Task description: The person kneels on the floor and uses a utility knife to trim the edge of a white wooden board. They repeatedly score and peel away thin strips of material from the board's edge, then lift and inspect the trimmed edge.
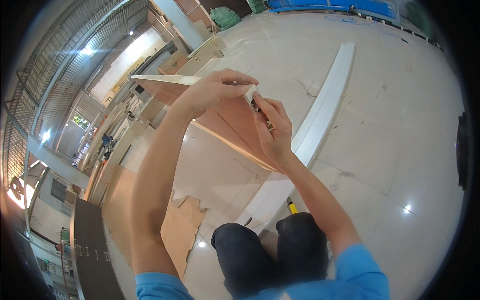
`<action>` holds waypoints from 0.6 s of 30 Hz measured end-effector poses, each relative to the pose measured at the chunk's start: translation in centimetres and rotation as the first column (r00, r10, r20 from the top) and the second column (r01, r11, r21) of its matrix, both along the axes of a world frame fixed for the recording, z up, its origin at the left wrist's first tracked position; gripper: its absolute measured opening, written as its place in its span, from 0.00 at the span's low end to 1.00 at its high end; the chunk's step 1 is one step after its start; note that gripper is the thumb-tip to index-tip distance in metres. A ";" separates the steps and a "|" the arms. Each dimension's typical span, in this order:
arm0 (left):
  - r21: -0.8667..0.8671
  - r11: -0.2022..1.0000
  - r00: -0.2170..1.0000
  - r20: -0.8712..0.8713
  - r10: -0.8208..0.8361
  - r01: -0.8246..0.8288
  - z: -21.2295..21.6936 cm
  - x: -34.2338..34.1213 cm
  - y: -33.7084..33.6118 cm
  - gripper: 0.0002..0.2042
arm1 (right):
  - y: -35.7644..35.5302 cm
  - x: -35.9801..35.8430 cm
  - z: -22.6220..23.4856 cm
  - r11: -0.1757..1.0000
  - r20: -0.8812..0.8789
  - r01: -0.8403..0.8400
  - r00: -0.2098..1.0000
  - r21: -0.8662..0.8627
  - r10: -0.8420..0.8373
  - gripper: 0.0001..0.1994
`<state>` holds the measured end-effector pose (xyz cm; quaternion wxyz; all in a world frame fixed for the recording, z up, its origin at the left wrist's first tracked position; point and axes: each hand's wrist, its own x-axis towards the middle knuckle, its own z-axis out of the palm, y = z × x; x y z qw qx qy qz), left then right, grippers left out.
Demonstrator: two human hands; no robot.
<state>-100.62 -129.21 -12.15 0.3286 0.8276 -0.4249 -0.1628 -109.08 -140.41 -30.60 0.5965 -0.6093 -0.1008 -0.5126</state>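
Observation:
A brown panel [225,122] with a pale edge stands tilted on the floor in front of my knees. At its upper right corner, my left hand [212,92] pinches a small white piece [251,93] between thumb and fingers. My right hand [274,127] is closed just to the right, its fingers bent around a small dark and light object at the same corner. Those fingers hide most of that object, so its kind does not show. Whether the white piece is fixed to the panel, I cannot tell.
Long white strips [325,105] lie on the tiled floor to the right of the panel. A yellow-handled tool [292,205] lies by my right knee. Torn cardboard [182,220] is on the floor at left, near a dark panel with handles [92,250]. Green sacks [225,17] stand far back.

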 end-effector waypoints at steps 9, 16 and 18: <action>-0.301 0.943 0.986 0.132 -0.106 0.142 -4.0 0.7 1.6 0.19 | -1.3 0.3 0.4 0.985 0.085 0.114 0.991 -0.128 -0.104 0.16; -0.304 0.941 0.774 0.628 0.081 0.148 -7.4 0.3 0.5 0.25 | -3.6 -0.5 4.2 0.938 -0.099 -0.239 0.958 0.250 0.270 0.12; -0.377 0.919 0.760 0.629 0.162 0.116 -8.3 -0.1 -0.1 0.24 | -4.2 -0.5 5.7 0.914 -0.233 -0.262 0.911 0.309 0.340 0.13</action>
